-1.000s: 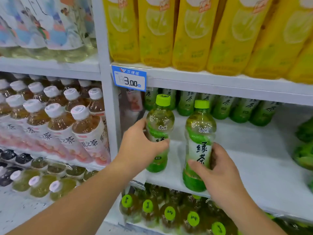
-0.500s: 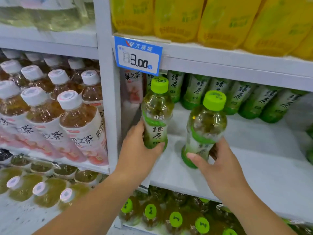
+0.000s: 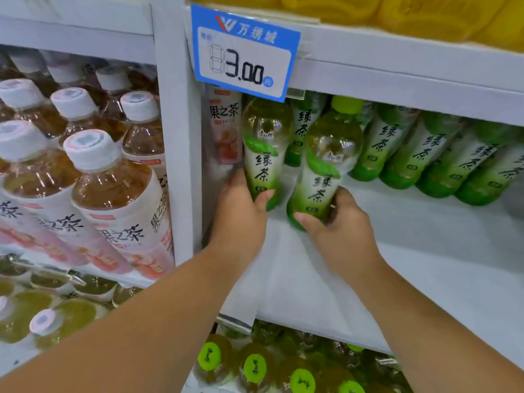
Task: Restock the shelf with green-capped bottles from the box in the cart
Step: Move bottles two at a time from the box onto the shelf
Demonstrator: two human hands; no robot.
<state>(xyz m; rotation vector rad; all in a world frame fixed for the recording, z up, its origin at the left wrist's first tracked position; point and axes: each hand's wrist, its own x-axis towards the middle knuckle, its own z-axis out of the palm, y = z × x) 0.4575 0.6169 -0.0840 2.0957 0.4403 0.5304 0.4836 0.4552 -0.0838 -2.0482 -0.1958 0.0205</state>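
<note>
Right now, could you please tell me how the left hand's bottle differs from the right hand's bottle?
The left bottle stands nearly upright; the right bottle leans rightward. The right bottle's green cap shows; the price tag hides the left bottle's. Both: green labels, gripped low by left hand and right hand.

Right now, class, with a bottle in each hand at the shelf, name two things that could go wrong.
1. The left bottle's top sits behind the price tag; it may snag it.
2. The right hand grips the tilted right bottle near its base, so it could tip into the back row.
</note>
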